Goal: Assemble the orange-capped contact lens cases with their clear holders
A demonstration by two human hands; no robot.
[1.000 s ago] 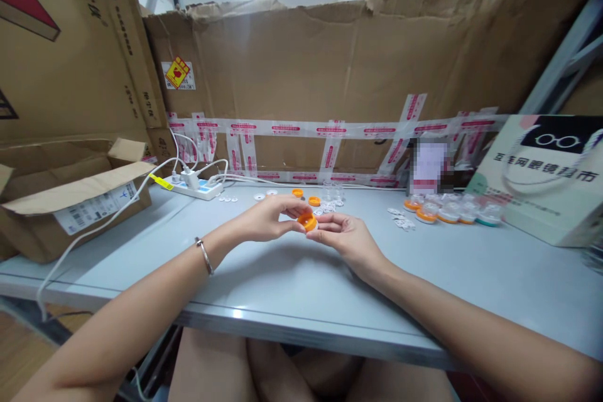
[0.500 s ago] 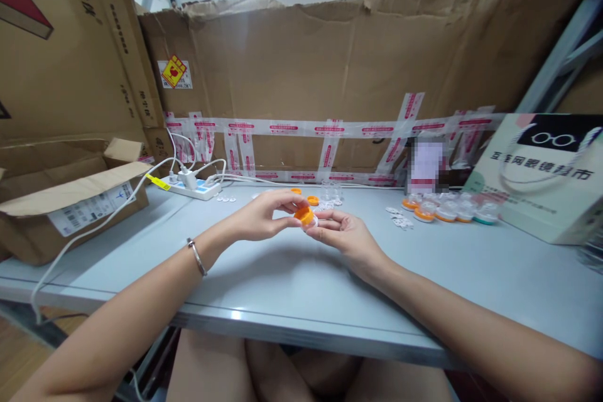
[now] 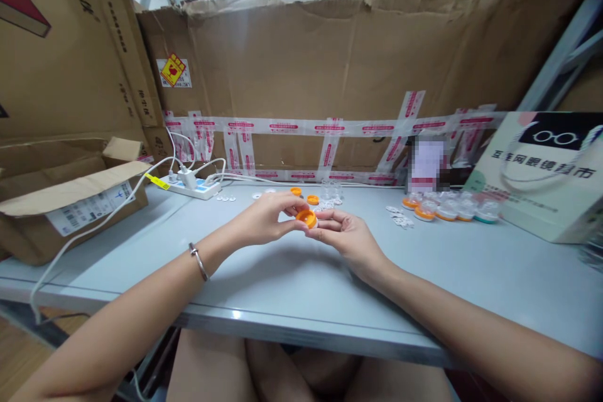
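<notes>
Above the middle of the table, my left hand [image 3: 276, 217] and my right hand [image 3: 347, 235] pinch a small round orange cap [image 3: 306, 220] between their fingertips. Its hollow side faces up toward me, and a white edge shows at its lower right, by my right fingers. Just beyond it lie two more orange caps [image 3: 313, 200], some small white pieces [image 3: 327, 205] and clear plastic cups [image 3: 331, 189]. A few white discs [image 3: 257, 195] rest behind my left hand.
Several clear domed containers with orange or green bases [image 3: 447, 208] stand at the right, beside a paper bag [image 3: 541, 188]. White flat pieces [image 3: 400, 218] lie near them. At the left are a power strip [image 3: 200, 188] with cables and an open carton [image 3: 85, 201]. Cardboard [image 3: 292, 69] walls the back.
The orange cap has been tilted in my fingers, so its hollow inside now faces me more. My left hand has shifted very slightly; my right hand stays nearly in place.
</notes>
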